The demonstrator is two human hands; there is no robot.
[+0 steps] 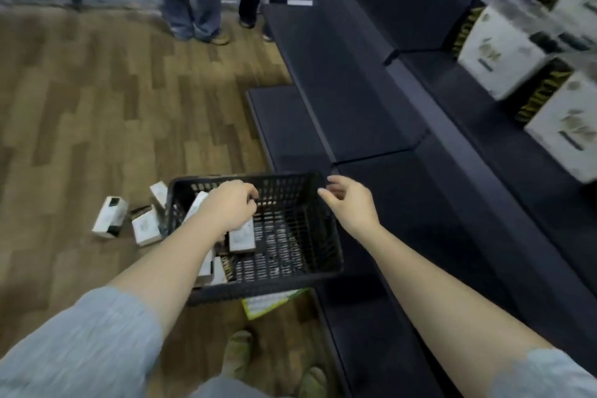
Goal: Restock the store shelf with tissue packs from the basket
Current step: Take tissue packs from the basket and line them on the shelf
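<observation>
Black basket point(290, 236), lower centre: tissue packs point(241, 238) inside, left hand point(230, 206) over them, fingers curled, grasp unclear; right hand point(350, 202) beside rim, fingers loose, empty; shelf point(436, 145) right.

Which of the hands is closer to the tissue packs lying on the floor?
Left. The left hand is inside the basket, beside the floor packs; the right hand hovers by the basket's far corner, toward the shelf.

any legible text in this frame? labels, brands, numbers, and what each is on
None can be read.
Tissue packs on the shelf: dark print, too blurred.
Packs in the basket: faint marks, too small.
Packs on the floor: dark patches, unreadable.
Green and white sheet under the basket: rows of print, too blurred.
</observation>
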